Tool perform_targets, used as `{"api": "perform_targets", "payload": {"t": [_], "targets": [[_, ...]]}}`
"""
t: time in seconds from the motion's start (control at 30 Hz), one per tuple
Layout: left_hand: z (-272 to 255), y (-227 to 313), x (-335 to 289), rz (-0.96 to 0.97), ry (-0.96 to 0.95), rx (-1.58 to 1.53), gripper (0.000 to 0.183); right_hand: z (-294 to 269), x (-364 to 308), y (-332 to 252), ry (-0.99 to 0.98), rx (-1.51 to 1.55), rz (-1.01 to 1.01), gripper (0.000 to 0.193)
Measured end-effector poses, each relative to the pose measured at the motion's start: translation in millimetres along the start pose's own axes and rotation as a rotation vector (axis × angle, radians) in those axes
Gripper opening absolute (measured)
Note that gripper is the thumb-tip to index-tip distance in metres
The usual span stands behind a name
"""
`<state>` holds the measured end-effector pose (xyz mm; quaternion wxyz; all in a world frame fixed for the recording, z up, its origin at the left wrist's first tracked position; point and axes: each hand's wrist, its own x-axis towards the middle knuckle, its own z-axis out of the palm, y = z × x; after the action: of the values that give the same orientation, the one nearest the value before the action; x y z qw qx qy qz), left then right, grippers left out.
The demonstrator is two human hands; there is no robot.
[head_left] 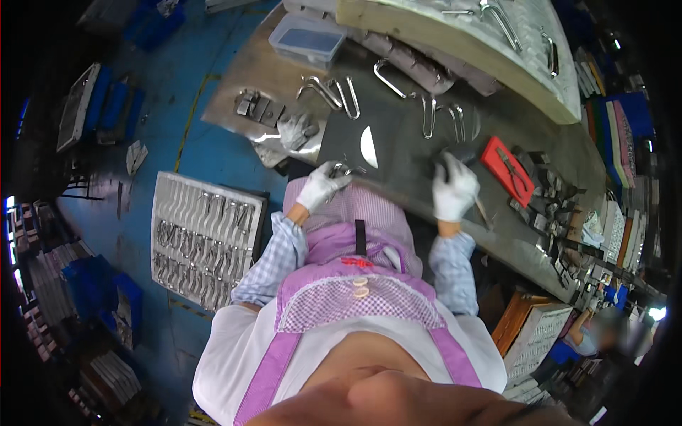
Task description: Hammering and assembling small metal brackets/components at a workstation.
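My left hand [323, 186], in a white glove, is closed around a small shiny bent metal piece [345, 170] at the table's near edge. To the right, my white-gloved right hand [455, 190] is over the tabletop beside a blurred dark object [458, 152]. A wooden handle [484, 212] shows at that hand's right side; whether it belongs to the dark object or is held is unclear. Between the hands and farther off, a white half-round piece [368, 147] lies on a dark mat [342, 135]. Bent chrome hooks [341, 96] lie beyond it.
A red tray [497, 172] holding pliers [513, 173] lies right of my right hand. Metal blocks [258, 108] and a crumpled glove [297, 130] are at far left. A clear bin [307, 40] and foam tray [455, 42] stand behind. A tray of metal pieces [206, 186] is at left.
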<state>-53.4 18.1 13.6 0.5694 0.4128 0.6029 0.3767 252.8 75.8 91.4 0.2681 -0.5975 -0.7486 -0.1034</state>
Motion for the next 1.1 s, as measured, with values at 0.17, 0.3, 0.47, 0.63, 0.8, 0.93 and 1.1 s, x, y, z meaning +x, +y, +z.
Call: {"api": "perform_targets", "payload": {"t": [0.17,0.3,0.47,0.63,0.8,0.93,1.1], "targets": [[-15,20,-13,0.009,-0.110,-0.234,0.039,112,-2,-108,-0.326,-0.032,0.009,0.060],[-17,-15,-11,0.116,0.051,-0.123,0.038,105,-23,-122,-0.536,0.225,0.165,0.056],[5,4,-19,0.081,0.292,-0.534,0.026,11,-10,-161,-0.700,0.926,0.482,0.052],[9,14,-33,0.189,0.255,-0.432,0.026,-5,-13,-172,-0.700,0.819,0.319,0.055],[16,20,-45,0.055,0.262,-0.529,0.024,-25,-14,-168,-0.587,1.104,0.485,0.053],[29,9,-47,0.128,0.236,-0.563,0.022,-34,-12,-168,-0.636,0.914,0.345,0.053],[44,12,-45,0.133,0.256,-0.502,0.023,-18,-17,-146,-0.703,1.088,0.356,0.050]]}}
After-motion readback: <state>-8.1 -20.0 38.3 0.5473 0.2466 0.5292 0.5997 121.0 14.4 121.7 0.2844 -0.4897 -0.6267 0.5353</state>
